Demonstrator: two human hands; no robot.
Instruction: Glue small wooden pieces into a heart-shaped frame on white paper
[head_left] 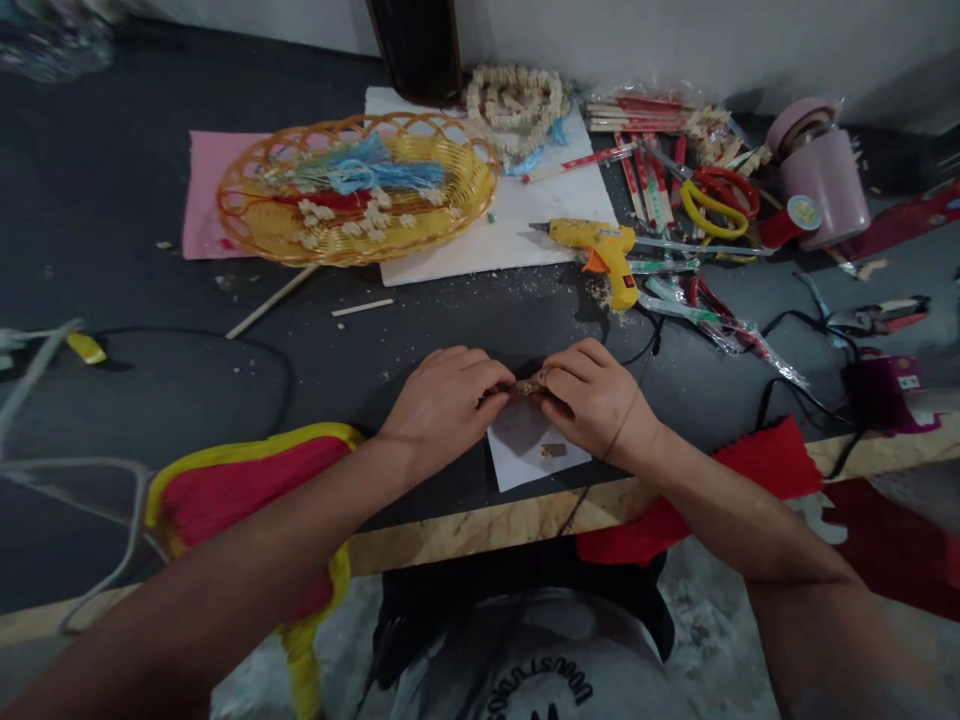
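My left hand (444, 402) and my right hand (600, 398) meet over the near side of the dark table. Between them they pinch a small brown, knobbly piece (527, 387), one end in each set of fingers; most of it is hidden, so I cannot tell its kind. Beneath lies a white sheet of paper (510, 458), with a few tiny wooden bits (551, 451) on it close to my right wrist. A yellow glue gun (596, 238) rests on its side beyond my right hand.
Behind stands a yellow woven basket (251, 228) holding blue tassels (382, 170) and pale clusters. To the right lie scissors (709, 212), wrapped chopsticks (652, 185), pliers (874, 315) and cables. A pink-and-yellow padded shape (262, 475) overlaps the table's front edge at left.
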